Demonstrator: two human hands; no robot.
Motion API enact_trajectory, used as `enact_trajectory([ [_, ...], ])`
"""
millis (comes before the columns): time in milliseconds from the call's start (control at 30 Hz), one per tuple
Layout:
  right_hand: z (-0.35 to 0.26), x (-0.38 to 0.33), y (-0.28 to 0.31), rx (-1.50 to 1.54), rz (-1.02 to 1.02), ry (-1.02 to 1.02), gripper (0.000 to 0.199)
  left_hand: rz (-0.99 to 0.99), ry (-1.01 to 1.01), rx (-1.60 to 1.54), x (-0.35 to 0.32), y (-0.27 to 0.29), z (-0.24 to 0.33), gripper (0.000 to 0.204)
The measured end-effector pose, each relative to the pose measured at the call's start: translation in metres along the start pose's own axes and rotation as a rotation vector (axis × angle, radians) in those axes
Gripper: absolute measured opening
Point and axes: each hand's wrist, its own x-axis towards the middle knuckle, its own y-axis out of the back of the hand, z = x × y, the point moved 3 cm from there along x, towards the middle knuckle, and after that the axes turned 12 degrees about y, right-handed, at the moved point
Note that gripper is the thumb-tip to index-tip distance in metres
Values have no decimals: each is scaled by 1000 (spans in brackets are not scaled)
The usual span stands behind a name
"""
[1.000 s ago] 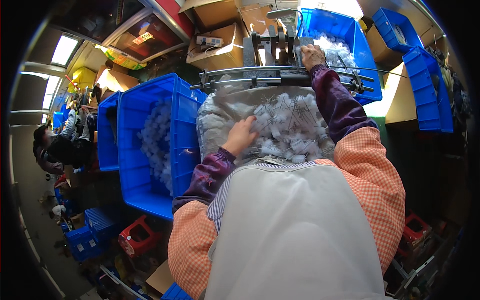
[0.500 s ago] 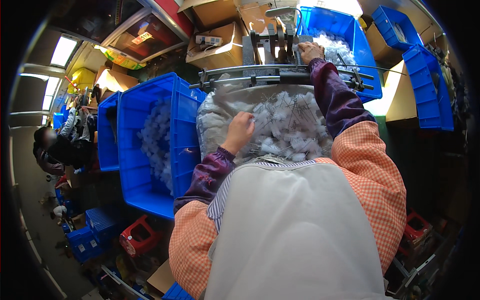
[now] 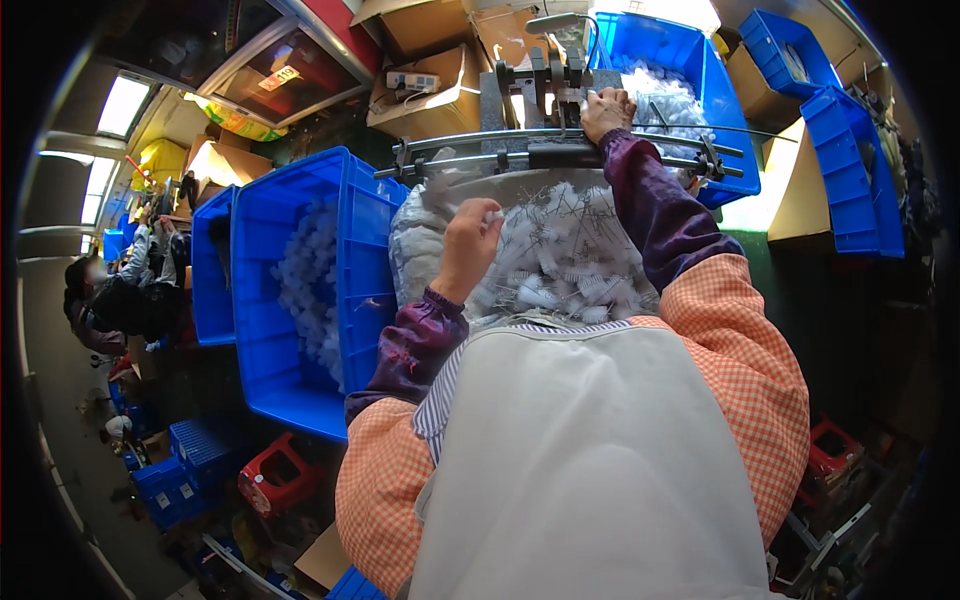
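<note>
My left hand [image 3: 466, 248] is raised over the left part of a cloth-lined work surface [image 3: 415, 235], its fingers closed in a pinch on a small white plastic piece [image 3: 492, 216]. Below and to the right of it lies a heap of translucent white plastic pieces [image 3: 560, 260], some comb-like, mixed with thin metal pins [image 3: 566, 212]. At the far side, my right hand [image 3: 608, 113] is curled against the right side of a dark metal bench machine [image 3: 540, 90]. Whatever those fingers grip is hidden. Two metal rods [image 3: 470, 150] run across in front of the machine.
On the left stands a large blue bin [image 3: 285, 385] holding white pieces. Another blue bin [image 3: 725, 100] with white pieces sits behind the machine. Smaller blue bins [image 3: 850, 170] are at far right, cardboard boxes [image 3: 430, 115] far left, a red stool [image 3: 275, 475] lower left. Another person [image 3: 120, 295] works at far left.
My left hand has risen off the heap, moving slightly farther away and left, with a white piece in its fingers. My right hand has shifted left and slightly nearer along the machine.
</note>
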Motion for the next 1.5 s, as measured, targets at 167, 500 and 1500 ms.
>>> enact_trajectory([
  [167,-32,4,2,-5,9,38,31,41,-37,23,5,7,8,19],
  [500,30,-2,1,52,-17,1,30,34,95,-215,7,14,-1,16],
  [1500,31,-3,11,139,154,176,21,-398,95,523,-8,-46,-36,53],
])
